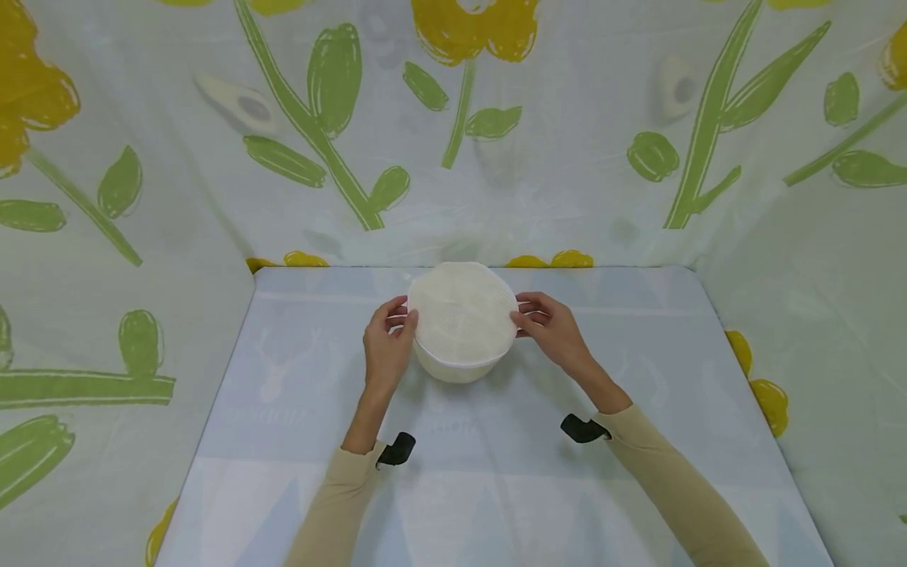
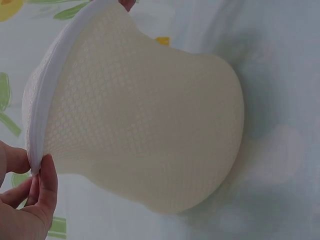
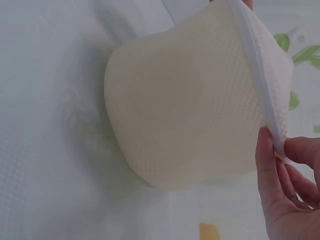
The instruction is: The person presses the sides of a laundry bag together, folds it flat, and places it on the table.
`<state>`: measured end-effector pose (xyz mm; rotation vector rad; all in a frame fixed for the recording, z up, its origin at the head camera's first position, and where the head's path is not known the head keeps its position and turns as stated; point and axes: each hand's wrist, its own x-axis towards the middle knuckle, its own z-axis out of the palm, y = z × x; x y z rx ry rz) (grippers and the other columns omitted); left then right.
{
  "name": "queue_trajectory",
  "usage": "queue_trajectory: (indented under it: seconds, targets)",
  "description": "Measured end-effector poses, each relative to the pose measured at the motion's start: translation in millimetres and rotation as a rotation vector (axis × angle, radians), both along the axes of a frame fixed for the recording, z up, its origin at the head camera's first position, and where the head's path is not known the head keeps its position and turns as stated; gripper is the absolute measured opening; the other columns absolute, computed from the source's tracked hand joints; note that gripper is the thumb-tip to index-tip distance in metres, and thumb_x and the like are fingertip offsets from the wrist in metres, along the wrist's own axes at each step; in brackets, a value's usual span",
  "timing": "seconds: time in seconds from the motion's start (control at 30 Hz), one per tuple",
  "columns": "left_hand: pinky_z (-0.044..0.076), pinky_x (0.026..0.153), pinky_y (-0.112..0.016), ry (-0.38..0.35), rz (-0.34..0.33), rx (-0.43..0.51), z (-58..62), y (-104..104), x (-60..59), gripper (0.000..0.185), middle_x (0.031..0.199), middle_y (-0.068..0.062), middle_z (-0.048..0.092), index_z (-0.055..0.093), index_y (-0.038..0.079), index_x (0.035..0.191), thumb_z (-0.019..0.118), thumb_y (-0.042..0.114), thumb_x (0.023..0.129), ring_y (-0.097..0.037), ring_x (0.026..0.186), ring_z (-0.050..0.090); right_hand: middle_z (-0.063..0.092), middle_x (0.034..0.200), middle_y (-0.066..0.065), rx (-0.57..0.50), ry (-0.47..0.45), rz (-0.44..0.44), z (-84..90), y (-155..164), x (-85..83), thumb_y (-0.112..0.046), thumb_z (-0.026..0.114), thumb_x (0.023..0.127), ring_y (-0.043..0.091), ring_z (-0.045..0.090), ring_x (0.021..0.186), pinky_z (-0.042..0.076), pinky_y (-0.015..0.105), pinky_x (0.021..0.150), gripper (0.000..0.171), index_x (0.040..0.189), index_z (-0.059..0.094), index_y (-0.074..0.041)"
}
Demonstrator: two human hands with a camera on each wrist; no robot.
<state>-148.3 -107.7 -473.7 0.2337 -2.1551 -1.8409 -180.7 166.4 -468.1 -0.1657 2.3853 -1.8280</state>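
Note:
A cream mesh laundry bag (image 1: 462, 313) with a rounded body stands toward the far edge of the table, its flat top facing up in the head view. Around the top runs a white band (image 2: 47, 85). My left hand (image 1: 388, 339) pinches this band at the bag's left side, between thumb and fingers. On the opposite side my right hand (image 1: 551, 327) pinches the band the same way, as the right wrist view shows at close range. The body of the bag (image 3: 170, 110) hangs below the band. Whether its bottom touches the table cannot be told.
The table (image 1: 453, 488) wears a pale blue and white cover with faint deer prints. Behind it and at both sides hang white curtains (image 1: 553, 181) printed with green stems and yellow flowers. A black wrist device (image 1: 398, 449) sits at the left cuff, another (image 1: 584, 428) at the right.

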Motion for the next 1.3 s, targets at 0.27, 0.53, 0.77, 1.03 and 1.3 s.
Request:
queue_trajectory:
  seconds: [0.27,0.53,0.77,1.03,1.3]
  targets:
    - [0.052,0.08,-0.017,-0.01,-0.026,0.036,-2.1,9,6.2,0.032,0.111,-0.016,0.064,0.066,0.0,0.129,0.07,0.009,0.098,-0.026,0.098,0.064,0.063,0.116,0.021,-0.016,-0.005,0.002,-0.9,13,7.4,-0.015,0.072,0.098,0.018,0.07,0.093,0.061,0.037,0.081,0.04,0.133,0.06,0.0]
    - [0.053,0.081,-0.017,-0.015,-0.043,0.051,-2.7,19,12.0,0.033,0.111,-0.016,0.064,0.066,0.001,0.129,0.07,0.01,0.098,-0.026,0.099,0.065,0.063,0.115,0.022,-0.031,-0.001,-0.005,3.7,23,16.7,-0.016,0.072,0.098,0.016,0.07,0.092,0.061,0.03,0.079,0.041,0.133,0.06,0.002]
    - [0.053,0.079,-0.017,-0.011,-0.065,0.078,-4.1,26,16.6,0.032,0.109,-0.015,0.064,0.066,0.0,0.128,0.071,0.008,0.097,-0.025,0.097,0.065,0.063,0.115,0.02,-0.018,0.008,-0.017,3.2,33,24.3,-0.018,0.073,0.098,0.014,0.07,0.091,0.061,0.03,0.079,0.042,0.133,0.06,0.001]
    - [0.053,0.08,-0.017,-0.032,-0.083,0.103,-3.0,32,22.9,0.031,0.109,-0.015,0.064,0.067,0.002,0.127,0.071,0.007,0.097,-0.024,0.098,0.064,0.062,0.116,0.019,0.004,0.002,-0.032,4.6,40,33.6,-0.02,0.073,0.097,0.017,0.07,0.092,0.061,0.03,0.078,0.043,0.133,0.06,-0.002]
    - [0.054,0.08,-0.017,-0.042,-0.12,0.105,-2.2,34,28.9,0.031,0.11,-0.016,0.065,0.067,0.003,0.127,0.072,0.009,0.097,-0.026,0.099,0.066,0.062,0.117,0.019,0.003,0.004,-0.043,3.1,46,41.1,-0.02,0.074,0.097,0.014,0.069,0.091,0.061,0.028,0.078,0.043,0.134,0.059,-0.001]
